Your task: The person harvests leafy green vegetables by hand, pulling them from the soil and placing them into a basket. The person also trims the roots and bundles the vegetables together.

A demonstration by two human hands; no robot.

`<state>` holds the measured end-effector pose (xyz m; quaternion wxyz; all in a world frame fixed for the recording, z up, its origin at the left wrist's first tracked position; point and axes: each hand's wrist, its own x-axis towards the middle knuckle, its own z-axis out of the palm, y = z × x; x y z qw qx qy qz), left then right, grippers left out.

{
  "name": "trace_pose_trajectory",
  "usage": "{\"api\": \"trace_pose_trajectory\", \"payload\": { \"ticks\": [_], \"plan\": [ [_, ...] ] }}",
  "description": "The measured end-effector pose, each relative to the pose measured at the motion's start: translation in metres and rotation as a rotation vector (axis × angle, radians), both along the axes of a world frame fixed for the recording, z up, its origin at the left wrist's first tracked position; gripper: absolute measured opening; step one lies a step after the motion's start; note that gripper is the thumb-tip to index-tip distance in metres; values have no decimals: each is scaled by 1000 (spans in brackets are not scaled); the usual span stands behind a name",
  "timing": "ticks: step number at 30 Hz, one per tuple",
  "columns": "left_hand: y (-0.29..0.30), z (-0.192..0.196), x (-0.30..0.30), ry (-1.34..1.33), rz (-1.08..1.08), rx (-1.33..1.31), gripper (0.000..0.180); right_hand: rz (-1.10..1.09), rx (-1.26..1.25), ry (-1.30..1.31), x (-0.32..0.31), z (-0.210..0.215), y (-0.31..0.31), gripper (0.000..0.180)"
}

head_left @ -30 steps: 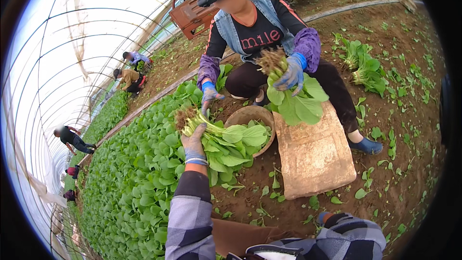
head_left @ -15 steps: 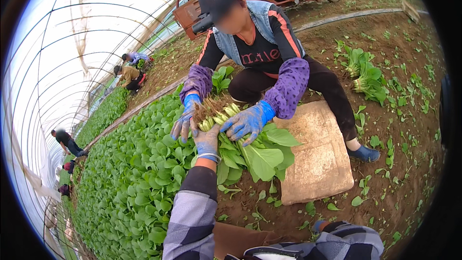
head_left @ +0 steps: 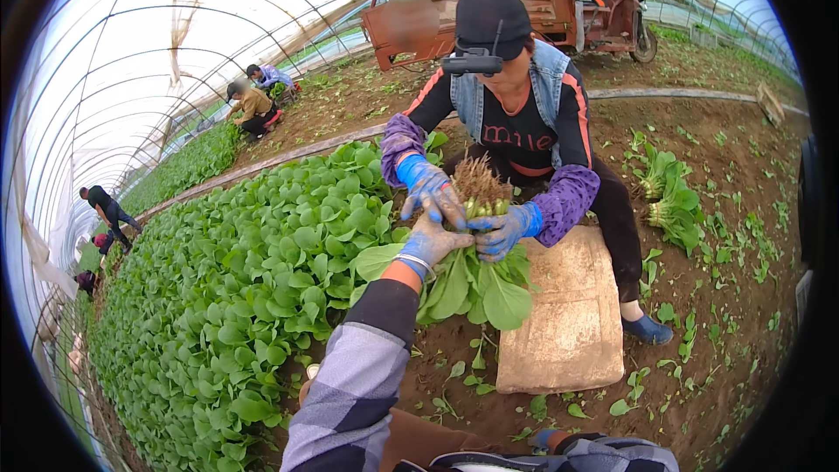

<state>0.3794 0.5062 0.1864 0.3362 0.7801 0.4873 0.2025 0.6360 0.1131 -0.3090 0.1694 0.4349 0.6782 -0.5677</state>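
A long plastic greenhouse (head_left: pixel 96 79) arches over the whole scene, and a dense bed of leafy greens (head_left: pixel 236 315) fills its near left side. A rusty three-wheeled cart (head_left: pixel 558 16) stands at the far side, behind a co-worker (head_left: pixel 523 135) in a dark cap and denim vest who crouches facing the wearer. A flat tan slab (head_left: pixel 564 323) lies on the soil to the right of the bunch, near the co-worker's leg, and farther right two pulled bundles (head_left: pixel 675 210) rest on the ground. The bunch of greens (head_left: pixel 476 284) is held up between the two people, just left of the slab, roots upward and leaves hanging down. The wearer's left hand (head_left: pixel 434 245) looks closed on the left side of its stems, thumb toward the near side; the co-worker's gloved hands (head_left: pixel 509 232) press in from either side just below the roots. The wearer's right hand (head_left: pixel 543 439) shows only in part beside its sleeve at the lower edge, so its grip cannot be told. The step in hand seems to be joining or passing the bunch; the next move probably calls for one grip to loosen while the other holds the stems together.
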Motion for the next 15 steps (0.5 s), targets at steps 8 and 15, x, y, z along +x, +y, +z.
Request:
{"api": "trace_pose_trajectory", "payload": {
  "ticks": [8, 15],
  "plan": [
    [-53, -20, -54, 43, 233, 684, 77, 105, 324, -204, -52, -13, 45, 55],
    [-182, -77, -316, -485, 795, 465, 54, 334, 314, -152, -113, 49, 96, 49]
  ]
}}
